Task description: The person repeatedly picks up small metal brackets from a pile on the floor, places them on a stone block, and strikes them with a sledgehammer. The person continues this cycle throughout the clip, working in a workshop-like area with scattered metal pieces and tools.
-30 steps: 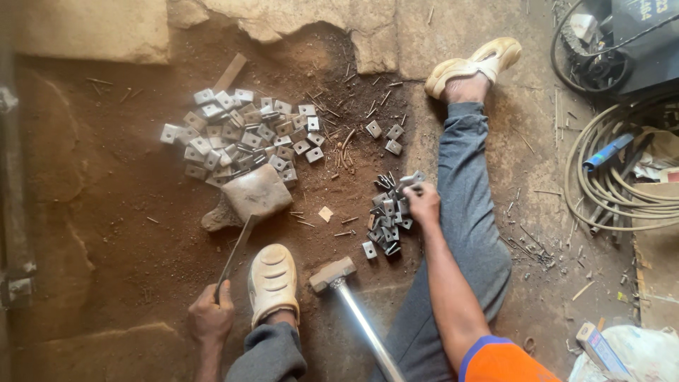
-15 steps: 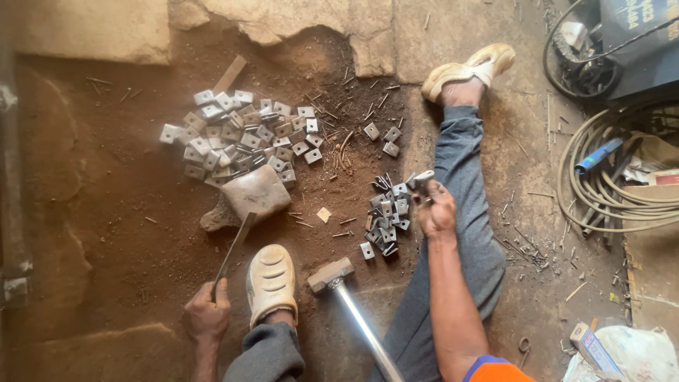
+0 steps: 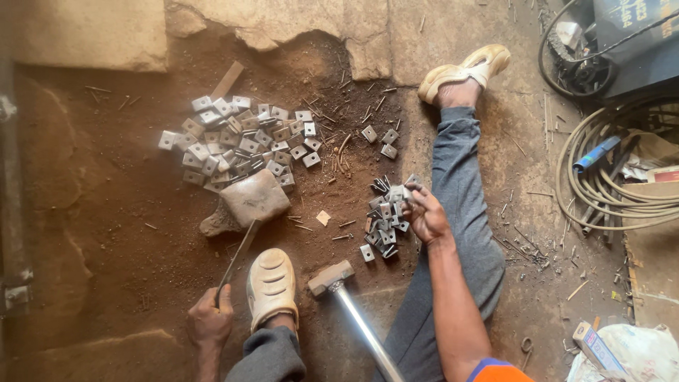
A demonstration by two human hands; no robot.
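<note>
I sit on a dirt floor with both legs out. My left hand (image 3: 209,322) grips a thin metal rod (image 3: 238,259) whose far end rests on a worn metal block (image 3: 254,198). My right hand (image 3: 426,212) reaches into a small pile of square metal pieces (image 3: 382,226) and touches one at its top edge; whether it holds it I cannot tell. A larger heap of the same square pieces (image 3: 237,141) lies beyond the block. A hammer (image 3: 331,278) with a metal handle lies between my legs, head on the ground.
Coiled hose or cable (image 3: 608,191) and a dark machine (image 3: 636,49) stand at the right. Broken concrete slabs (image 3: 297,28) edge the dirt at the top. Nails and metal scraps litter the ground. A small box (image 3: 594,346) lies at bottom right.
My right hand has shifted slightly within the small pile of square pieces. My left hand and the rod have stayed in place. The camera view has drifted a little.
</note>
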